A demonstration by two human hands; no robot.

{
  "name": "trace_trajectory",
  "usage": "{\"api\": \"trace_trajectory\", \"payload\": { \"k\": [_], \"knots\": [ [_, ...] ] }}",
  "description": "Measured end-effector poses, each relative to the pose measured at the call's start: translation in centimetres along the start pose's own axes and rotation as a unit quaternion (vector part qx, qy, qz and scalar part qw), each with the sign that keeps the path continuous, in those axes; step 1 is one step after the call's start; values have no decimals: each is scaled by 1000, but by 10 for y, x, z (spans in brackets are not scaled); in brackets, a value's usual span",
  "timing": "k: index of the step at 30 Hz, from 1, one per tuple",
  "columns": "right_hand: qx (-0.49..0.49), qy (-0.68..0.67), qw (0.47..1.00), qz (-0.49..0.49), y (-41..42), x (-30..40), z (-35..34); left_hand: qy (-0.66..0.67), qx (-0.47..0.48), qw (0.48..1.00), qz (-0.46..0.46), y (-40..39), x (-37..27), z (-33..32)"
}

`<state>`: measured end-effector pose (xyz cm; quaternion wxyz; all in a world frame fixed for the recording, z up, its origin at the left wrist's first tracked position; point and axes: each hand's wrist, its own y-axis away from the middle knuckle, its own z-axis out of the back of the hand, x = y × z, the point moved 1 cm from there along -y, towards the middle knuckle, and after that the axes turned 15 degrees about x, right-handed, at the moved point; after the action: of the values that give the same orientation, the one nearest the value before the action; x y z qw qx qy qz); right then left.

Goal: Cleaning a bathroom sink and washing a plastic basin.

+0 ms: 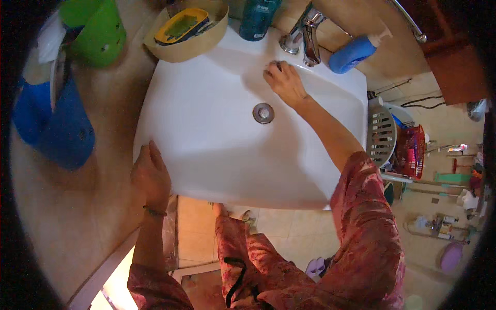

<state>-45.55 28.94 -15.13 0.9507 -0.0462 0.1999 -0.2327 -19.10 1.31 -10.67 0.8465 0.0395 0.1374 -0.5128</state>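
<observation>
Before me is a white ceramic washbasin [201, 124] with a metal drain plug [263, 113] in its bottom. My right hand [286, 83] reaches to the basin's back wall, below the chrome faucet [310, 38]. Its fingers are curled, and a small dark spot shows at the fingertips; whether they hold something I cannot tell. At the basin's left edge is my left hand [152, 168], fingers bent and mostly hidden, with a dark band [155, 211] on the wrist. No object shows in it.
A blue pump bottle [352, 54] leans right of the faucet; a teal bottle [259, 19] stands left. A beige tray [182, 54] bears a yellow soap dish [181, 26]. Green [99, 42] and blue [66, 131] holders hang left. Plastic baskets [416, 151] stand right.
</observation>
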Motion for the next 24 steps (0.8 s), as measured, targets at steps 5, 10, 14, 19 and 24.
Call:
{"api": "trace_trajectory", "payload": {
  "k": [5,10,14,19,24],
  "knots": [
    [61,31,995,-71,111,-40,-25,-3,-45,999,7,-1,7,-5],
    [187,-171,930,-266,136,-33,-43,33,-12,999,35,-3,-3,0],
    [73,-169,975,-125,16,51,-82,16,-75,997,-9,0,8,-16],
    [58,-241,955,-165,-65,83,-49,33,-18,999,23,1,-3,5],
    [262,-135,945,-144,69,45,-35,20,-6,998,61,2,15,-9]
  ]
}}
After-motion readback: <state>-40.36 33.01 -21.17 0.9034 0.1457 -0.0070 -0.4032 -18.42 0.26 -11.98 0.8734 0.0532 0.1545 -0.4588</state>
